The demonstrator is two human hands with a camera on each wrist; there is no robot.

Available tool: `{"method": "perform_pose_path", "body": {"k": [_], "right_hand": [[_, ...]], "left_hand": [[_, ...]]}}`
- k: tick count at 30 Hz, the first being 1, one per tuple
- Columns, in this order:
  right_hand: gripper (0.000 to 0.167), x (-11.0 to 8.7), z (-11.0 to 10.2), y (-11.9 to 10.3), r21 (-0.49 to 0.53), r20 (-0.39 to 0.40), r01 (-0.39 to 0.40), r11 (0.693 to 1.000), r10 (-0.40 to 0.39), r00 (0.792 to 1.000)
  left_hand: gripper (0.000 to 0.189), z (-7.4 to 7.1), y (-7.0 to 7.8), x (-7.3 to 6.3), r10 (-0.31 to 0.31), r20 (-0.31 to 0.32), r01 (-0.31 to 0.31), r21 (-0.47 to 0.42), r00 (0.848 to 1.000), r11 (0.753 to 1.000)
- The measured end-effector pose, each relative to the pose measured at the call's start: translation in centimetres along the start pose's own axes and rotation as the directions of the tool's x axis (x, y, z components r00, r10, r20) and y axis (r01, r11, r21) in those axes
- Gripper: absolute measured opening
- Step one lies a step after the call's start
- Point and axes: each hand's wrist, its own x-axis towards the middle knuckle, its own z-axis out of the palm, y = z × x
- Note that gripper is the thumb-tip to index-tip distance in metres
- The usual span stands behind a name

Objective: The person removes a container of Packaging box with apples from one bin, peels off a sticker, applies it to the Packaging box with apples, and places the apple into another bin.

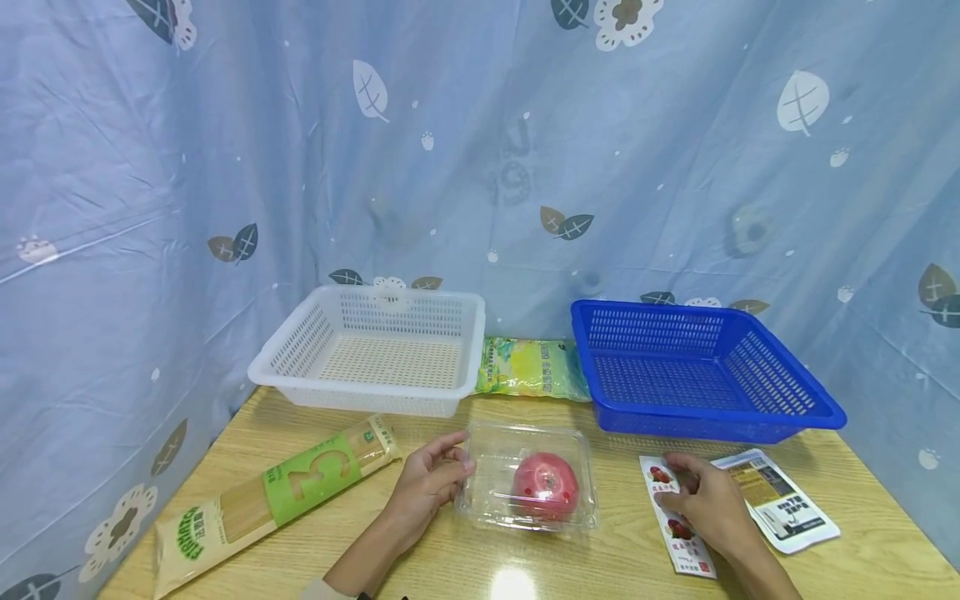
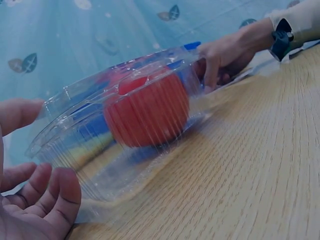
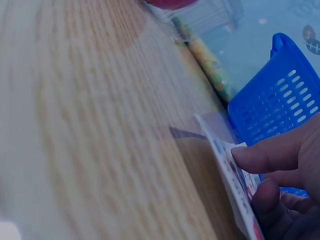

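Observation:
My left hand (image 1: pixel 431 482) is at the left edge of a clear plastic box (image 1: pixel 487 510), its thumb and fingers apart and fingertips right at the wall. Inside the lidded box sits a round red fruit (image 1: pixel 546 487), tomato-like, also plain through the wall in the left wrist view. Off to the right, my right hand (image 1: pixel 705 504) pinches a narrow white packet (image 1: pixel 686 554) printed with red fruit. One long edge of this packet (image 3: pixel 227 175) is raised and throws a shadow on the table in the right wrist view.
A pack of noodles (image 1: pixel 277 500) lies slanted at the left. Behind stand a white basket (image 1: pixel 360 392) and a blue basket (image 1: pixel 705 421), with a yellow-green bag (image 1: pixel 528 367) between them. A white pouch (image 1: pixel 783 500) lies beyond my right hand. A patterned curtain (image 1: pixel 480 167) closes off the back.

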Motion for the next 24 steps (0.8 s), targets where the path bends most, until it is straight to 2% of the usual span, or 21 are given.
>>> {"method": "perform_pose_path", "body": {"k": [9,16,24], "right_hand": [[0.060,0.25,-0.11,0.16,-0.052,0.014,-0.001,0.999,0.002,1.000],[0.042,0.19,0.02,0.18,-0.027,0.011,-0.008,1.000,0.008,1.000],[0.038,-0.05,0.39,0.46,0.011,-0.020,0.018,1.000,-0.017,1.000]], "left_hand": [[0.067,0.04,0.09,-0.01,-0.007,0.003,0.008,-0.017,1.000,1.000],[0.067,0.05,0.17,0.05,-0.004,0.005,0.004,-0.016,1.000,1.000],[0.067,-0.05,0.02,0.02,0.000,0.005,0.000,0.006,1.000,1.000]]}}
